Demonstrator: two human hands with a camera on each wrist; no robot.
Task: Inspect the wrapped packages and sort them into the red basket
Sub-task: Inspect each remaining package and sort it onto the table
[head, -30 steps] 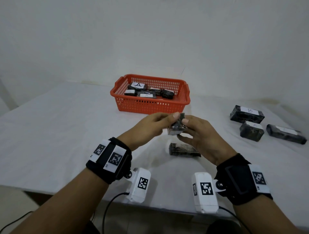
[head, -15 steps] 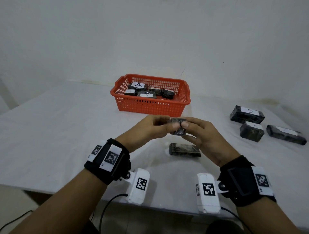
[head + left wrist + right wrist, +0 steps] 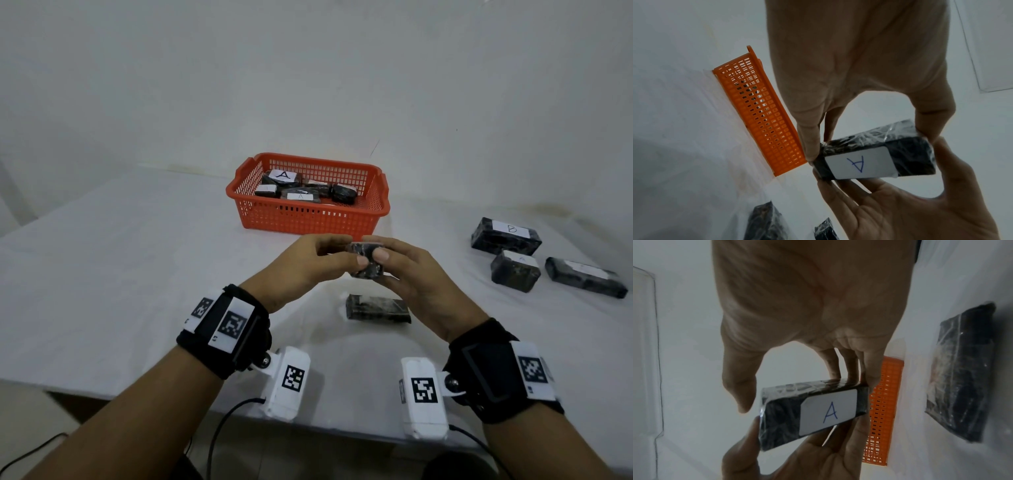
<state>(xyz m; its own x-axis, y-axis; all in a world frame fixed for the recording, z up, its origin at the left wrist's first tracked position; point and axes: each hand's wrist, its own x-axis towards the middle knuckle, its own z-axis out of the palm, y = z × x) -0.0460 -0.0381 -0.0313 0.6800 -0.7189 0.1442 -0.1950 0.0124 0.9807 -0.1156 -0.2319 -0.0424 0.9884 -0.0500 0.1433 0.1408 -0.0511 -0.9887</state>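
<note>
A small black plastic-wrapped package [image 3: 365, 262] is held above the table in front of the red basket [image 3: 308, 221]. My left hand [image 3: 351, 251] pinches its left end and my right hand [image 3: 378, 257] pinches its right end. Both wrist views show its white label marked "A" [image 3: 859, 164] [image 3: 828, 412], which faces down toward the wrists. The basket holds several wrapped packages [image 3: 298, 188], some labelled A. Another wrapped package [image 3: 376, 308] lies on the table just below my hands.
Three more wrapped packages lie at the right of the white table: one labelled B [image 3: 505, 236], a short one [image 3: 515, 270] and a long one [image 3: 585, 277]. The table's near edge [image 3: 137, 394] runs under my wrists. A white wall stands behind.
Both hands have turned the package between their fingers while it stayed at about the same spot above the table. Nothing else has moved.
</note>
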